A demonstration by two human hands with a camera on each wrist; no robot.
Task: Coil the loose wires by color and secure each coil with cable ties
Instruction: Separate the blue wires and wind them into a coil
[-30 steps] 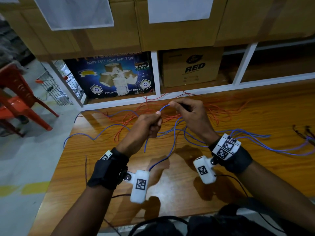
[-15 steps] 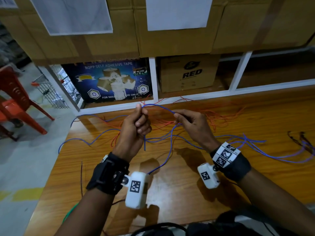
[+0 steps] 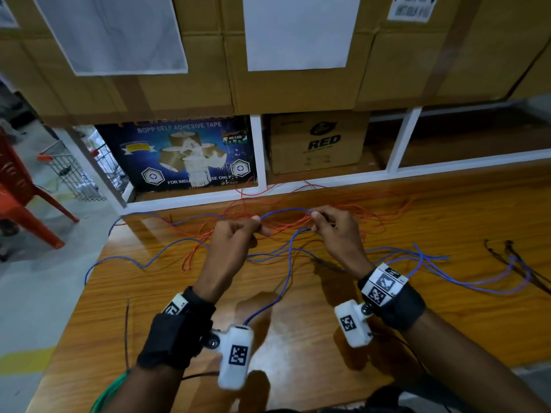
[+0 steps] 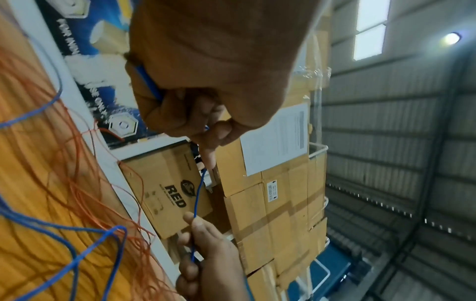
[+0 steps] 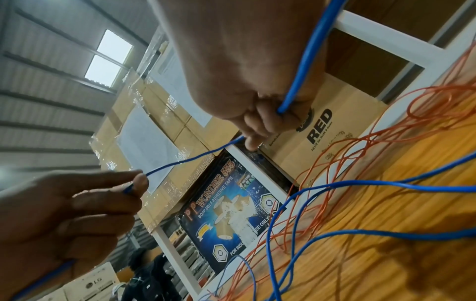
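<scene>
Spanning the gap between the two hands, a short arc of blue wire (image 3: 286, 210) runs roughly left to right above the worktop (image 3: 447, 234), and that axis is what the next wind of the coil turns on. The left hand (image 3: 231, 242) has its fingers (image 4: 165, 114) curled round the wire, which enters the fist and comes out at the tip of the forefinger and thumb. The right hand (image 3: 337, 234) pinches the same strand between thumb and fingertips (image 5: 255, 130), with more of the wire passing back across its palm toward the wrist. Both grips sit raised over a tangle of orange wires (image 3: 298, 225) lying on the worktop beneath; the blue strand looks lifted free of them between the hands, though its slack trails down among them on either side and off toward the right. Neither hand is nearer: each already holds one end of the span. Judging by this, the right hand would carry its end toward the left to lay a loop.
</scene>
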